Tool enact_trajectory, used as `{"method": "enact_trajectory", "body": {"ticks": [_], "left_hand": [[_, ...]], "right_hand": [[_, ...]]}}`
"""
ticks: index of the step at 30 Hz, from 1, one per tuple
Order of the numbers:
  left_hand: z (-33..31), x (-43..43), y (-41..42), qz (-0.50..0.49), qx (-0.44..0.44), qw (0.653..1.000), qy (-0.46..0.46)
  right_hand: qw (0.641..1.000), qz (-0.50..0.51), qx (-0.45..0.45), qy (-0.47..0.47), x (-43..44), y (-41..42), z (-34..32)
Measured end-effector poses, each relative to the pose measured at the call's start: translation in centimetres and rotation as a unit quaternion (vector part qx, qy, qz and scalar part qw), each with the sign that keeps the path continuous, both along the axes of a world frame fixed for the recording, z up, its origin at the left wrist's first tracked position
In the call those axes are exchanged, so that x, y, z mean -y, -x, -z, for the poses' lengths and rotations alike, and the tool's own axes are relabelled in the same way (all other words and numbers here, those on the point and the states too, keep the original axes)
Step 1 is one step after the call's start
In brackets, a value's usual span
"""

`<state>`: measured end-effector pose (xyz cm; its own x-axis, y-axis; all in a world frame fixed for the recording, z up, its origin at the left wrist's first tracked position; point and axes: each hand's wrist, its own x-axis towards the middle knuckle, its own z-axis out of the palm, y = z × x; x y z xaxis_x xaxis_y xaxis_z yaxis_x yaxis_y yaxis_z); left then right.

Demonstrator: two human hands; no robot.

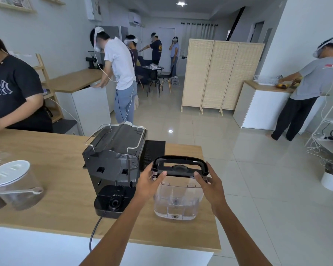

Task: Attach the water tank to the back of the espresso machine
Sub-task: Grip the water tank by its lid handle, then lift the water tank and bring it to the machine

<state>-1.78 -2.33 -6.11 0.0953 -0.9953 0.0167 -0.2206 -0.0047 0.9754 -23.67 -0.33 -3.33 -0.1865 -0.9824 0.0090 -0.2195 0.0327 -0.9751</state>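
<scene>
A clear plastic water tank (pixel 178 200) with a black lid and black handle stands upright on the wooden counter (pixel 56 169), near its right end. My left hand (pixel 149 182) grips the tank's upper left side just under the lid. On the upper right side my right hand (pixel 210 182) does the same. The black espresso machine (pixel 115 162) stands just left of the tank with its bare back toward me. Its low base plate with a round valve (pixel 114 202) juts out toward me, with nothing on it.
A power cord (pixel 94 231) runs from the machine's base over the counter's front edge. Clear jars with a white lid and a spoon (pixel 13 185) stand at the left. A black mat (pixel 155 150) lies behind the tank. A person in a black shirt (pixel 13 93) stands across the counter.
</scene>
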Motion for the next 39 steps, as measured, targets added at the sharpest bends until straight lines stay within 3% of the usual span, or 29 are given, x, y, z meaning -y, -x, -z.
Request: {"method": "enact_trajectory", "body": {"ticks": [16,27,34,39], "left_hand": [[0.4,-0.2,0.2,-0.070,-0.137,0.988,-0.014],[0.0,-0.5,0.1,-0.095,-0.169,0.981,-0.017],[-1.5,-0.5,0.7,-0.122,-0.141,0.981,-0.047],[-2.9,-0.2,1.7,-0.104,-0.062,0.992,-0.040]], "right_hand": [[1.000,0.008,-0.021,-0.018,1.2,0.5,-0.1],[0.998,0.055,-0.040,-0.011,2.2,-0.4,-0.8],[0.999,0.047,-0.012,-0.015,2.3,-0.2,-0.1],[0.999,0.027,-0.004,-0.019,2.2,0.1,0.2]]}}
